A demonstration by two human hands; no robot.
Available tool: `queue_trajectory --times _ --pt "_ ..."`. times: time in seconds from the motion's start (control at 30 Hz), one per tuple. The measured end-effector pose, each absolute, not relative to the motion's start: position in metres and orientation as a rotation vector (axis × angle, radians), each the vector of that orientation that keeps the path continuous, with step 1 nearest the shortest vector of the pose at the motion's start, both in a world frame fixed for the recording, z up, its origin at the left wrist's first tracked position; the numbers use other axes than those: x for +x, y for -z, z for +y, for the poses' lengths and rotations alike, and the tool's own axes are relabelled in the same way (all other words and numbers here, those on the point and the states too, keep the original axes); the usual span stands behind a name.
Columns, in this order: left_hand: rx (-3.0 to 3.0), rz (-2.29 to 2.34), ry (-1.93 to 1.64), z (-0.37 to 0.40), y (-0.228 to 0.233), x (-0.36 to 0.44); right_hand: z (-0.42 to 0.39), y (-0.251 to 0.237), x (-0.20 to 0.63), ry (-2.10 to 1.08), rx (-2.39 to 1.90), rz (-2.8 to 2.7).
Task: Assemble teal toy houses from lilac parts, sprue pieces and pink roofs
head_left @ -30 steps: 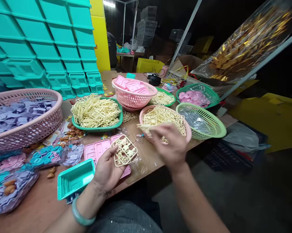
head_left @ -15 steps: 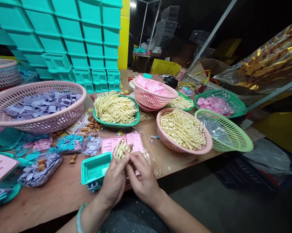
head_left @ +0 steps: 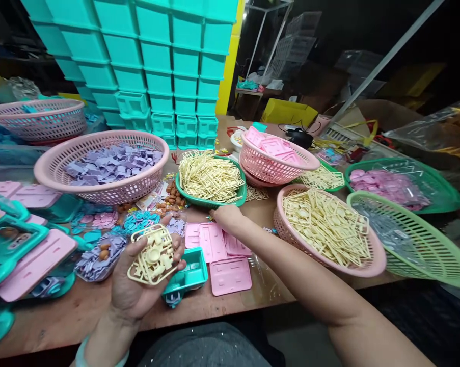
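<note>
Left hand (head_left: 138, 285) holding cream sprues (head_left: 153, 255), three pink trays (head_left: 218, 252)

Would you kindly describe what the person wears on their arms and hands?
Both forearms are bare, with no sleeves in view and no gloves. The left hand has a pale green bangle round the wrist, partly cut off by the picture's edge. The right hand shows no ring, watch or band that I can make out.

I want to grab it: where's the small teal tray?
The small teal tray sits near the table's front edge, just right of the left hand, beside the pink lids.
</note>
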State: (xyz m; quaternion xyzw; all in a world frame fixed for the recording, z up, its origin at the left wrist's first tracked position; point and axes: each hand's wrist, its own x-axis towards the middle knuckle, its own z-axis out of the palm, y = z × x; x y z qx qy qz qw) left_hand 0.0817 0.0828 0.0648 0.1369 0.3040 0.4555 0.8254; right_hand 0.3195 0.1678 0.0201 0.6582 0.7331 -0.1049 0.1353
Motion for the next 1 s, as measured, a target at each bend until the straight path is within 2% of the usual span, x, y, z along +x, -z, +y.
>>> queue_trajectory --times 0.23,0.4,0.43,0.57,0.6,0.73,0.87,1.0 --pt "0.273 0.555 -0.908 0.096 -0.054 0.075 0.156 -0.020 0.330 0.264 1.927 2.236" --pt "0.258 0.525 -0.843 0.099 -0.050 0.071 0.123 -0.047 0.319 0.237 2.124 2.521" --pt "0.279 0.523 -0.844 0.098 -0.050 0.072 0.114 -0.054 0.312 0.369 2.192 2.643" --pt "0.405 0.492 -0.922 0.091 -0.048 0.084 0.083 -0.066 0.275 1.540 2.104 3.008" --pt "0.445 0.480 -0.945 0.089 -0.047 0.087 0.078 -0.065 0.266 1.680 2.066 3.021" --pt "0.632 0.484 -0.922 0.084 -0.048 0.088 0.066 -0.053 0.246 1.869 2.239 2.991" --pt "0.859 0.568 -0.812 0.089 -0.051 0.076 0.063 -0.050 0.246 2.127 2.180 2.773" --pt "0.962 0.656 -0.804 0.096 -0.052 0.070 0.068 -0.053 0.250 2.559 2.107 2.429"
